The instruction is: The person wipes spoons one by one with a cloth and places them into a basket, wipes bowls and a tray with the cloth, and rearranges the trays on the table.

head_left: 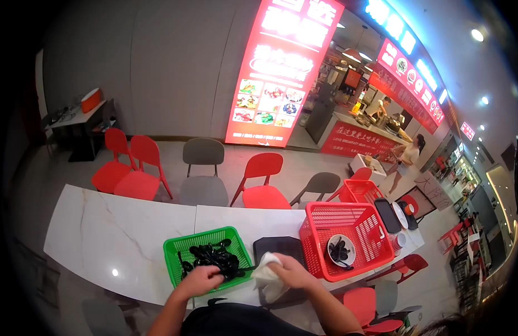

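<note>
Right hand (292,273) grasps white cloth (269,280); left hand (200,281) at black spoons (215,257) in green basket (199,236), finger grip unclear.

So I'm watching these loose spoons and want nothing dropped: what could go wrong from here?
The left hand is at a tangled pile of black spoons; lifting one might drag others out. The green basket sits near the table's near edge, so a bump could shift it. The cloth in the right hand might snag a handle.
</note>
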The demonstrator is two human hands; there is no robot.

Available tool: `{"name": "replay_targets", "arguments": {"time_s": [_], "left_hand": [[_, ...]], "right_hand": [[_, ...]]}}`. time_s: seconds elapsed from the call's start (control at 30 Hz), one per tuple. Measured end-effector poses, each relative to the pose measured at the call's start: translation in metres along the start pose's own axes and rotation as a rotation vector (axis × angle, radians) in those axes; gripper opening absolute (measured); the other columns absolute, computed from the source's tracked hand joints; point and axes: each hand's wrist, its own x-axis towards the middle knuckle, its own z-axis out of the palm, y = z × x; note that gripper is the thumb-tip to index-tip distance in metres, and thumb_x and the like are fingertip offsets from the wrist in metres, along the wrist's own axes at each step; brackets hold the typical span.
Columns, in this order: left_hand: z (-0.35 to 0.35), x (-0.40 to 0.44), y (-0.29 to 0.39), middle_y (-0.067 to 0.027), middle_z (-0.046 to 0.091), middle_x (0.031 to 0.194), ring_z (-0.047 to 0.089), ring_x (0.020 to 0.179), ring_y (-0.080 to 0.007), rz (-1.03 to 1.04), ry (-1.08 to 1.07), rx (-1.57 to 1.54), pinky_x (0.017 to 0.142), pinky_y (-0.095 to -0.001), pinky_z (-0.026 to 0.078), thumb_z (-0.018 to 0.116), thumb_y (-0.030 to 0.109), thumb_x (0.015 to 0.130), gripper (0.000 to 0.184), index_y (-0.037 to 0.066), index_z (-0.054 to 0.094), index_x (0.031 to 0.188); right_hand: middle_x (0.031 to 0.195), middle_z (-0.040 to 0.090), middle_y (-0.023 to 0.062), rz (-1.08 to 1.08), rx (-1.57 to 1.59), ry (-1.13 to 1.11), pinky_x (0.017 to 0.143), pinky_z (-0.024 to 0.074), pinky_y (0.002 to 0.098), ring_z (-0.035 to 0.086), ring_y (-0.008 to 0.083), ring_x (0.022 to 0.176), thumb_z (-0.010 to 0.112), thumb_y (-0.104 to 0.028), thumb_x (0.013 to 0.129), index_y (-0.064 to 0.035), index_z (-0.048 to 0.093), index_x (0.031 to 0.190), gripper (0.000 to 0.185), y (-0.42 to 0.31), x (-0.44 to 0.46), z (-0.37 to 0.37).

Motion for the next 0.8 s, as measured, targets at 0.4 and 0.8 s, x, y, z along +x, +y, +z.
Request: {"name": "replay_targets", "arguments": {"time_s": [0.4,0.8], "left_hand": [[0.062,0.022,-0.005,-0.0131,0.064,0.07,0.063,0.065,-0.0233,-0.019,0.122,-0.002,0.062,-0.0377,0.049,0.055,0.031,0.098,0.036,-0.001,0.064,0.084],[0.058,0.008,0.017,-0.0193,0.059,0.068,0.058,0.061,-0.0346,0.02,0.133,0.21,0.06,-0.0428,0.045,0.049,0.032,0.101,0.038,-0.001,0.06,0.085]], "right_hand": [[0.103,0.067,0.004,-0.009,0.417,0.303,0.086,0.0503,0.0306,0.061,0.0121,0.095,0.047,-0.024,0.106,-0.0022,0.063,0.118,0.029,0.06,0.022,0.108],[0.096,0.069,0.0036,0.012,0.463,0.603,0.076,0.0503,0.0279,0.063,0.0097,0.086,0.049,-0.031,0.106,-0.0006,0.067,0.11,0.035,0.034,0.04,0.056]]}}
